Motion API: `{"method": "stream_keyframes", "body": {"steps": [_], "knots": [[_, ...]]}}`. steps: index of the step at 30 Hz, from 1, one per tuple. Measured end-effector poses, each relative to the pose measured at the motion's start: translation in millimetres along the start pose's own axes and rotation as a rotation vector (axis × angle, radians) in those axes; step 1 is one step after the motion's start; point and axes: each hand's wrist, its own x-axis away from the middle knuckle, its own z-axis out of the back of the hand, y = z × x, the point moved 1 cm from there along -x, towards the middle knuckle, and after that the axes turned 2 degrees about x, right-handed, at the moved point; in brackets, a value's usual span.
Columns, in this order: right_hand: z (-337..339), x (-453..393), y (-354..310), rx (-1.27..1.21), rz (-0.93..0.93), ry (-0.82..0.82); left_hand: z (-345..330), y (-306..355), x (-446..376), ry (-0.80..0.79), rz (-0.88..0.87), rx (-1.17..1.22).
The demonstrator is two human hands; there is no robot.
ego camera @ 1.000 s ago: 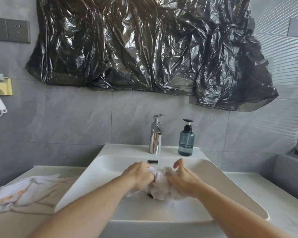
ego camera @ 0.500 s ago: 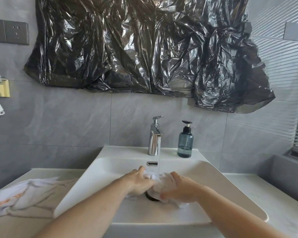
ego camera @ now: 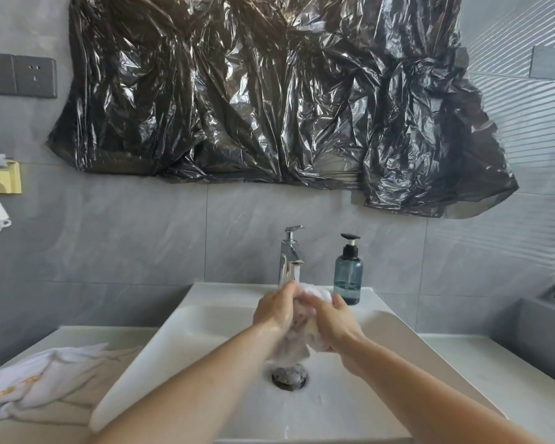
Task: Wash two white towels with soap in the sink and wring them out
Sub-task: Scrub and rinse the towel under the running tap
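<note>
The left hand (ego camera: 274,310) and right hand (ego camera: 332,320) both clench a bunched wet towel (ego camera: 297,336) under the tap (ego camera: 289,261), above the drain (ego camera: 289,376), likely so water falls into the sink (ego camera: 173,341), while the second towel (ego camera: 45,376) waits on the counter (ego camera: 481,360).

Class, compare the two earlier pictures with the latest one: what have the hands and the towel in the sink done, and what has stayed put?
Both hands, left hand and right hand, have lifted the bunched wet towel up from the drain toward the tap, keeping their grip on it. The drain now shows fully. The second towel on the counter, the soap bottle and the running water are unchanged.
</note>
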Motion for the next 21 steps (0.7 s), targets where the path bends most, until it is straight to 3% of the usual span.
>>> {"method": "stream_keyframes", "body": {"steps": [4,8,14,18,21], "knots": [[-18.8,6.8,-6.3,0.007,0.107,0.073,-2.3,0.0,-7.9,0.055,0.112,0.098],[-8.4,-6.8,-12.2,0.104,0.124,0.219,-6.8,-3.7,-14.7,-0.008,-0.001,0.103],[-29.5,3.7,-0.5,0.128,0.174,0.102,4.9,-2.9,-17.8,-0.002,-0.053,0.178],[-12.4,-11.9,-9.5,0.211,0.181,0.226,-4.4,-3.6,-15.5,-0.134,-0.079,0.174],[-23.4,-2.1,2.9,0.177,0.119,0.121,-2.4,-2.6,-15.7,-0.104,-0.12,0.135]]}}
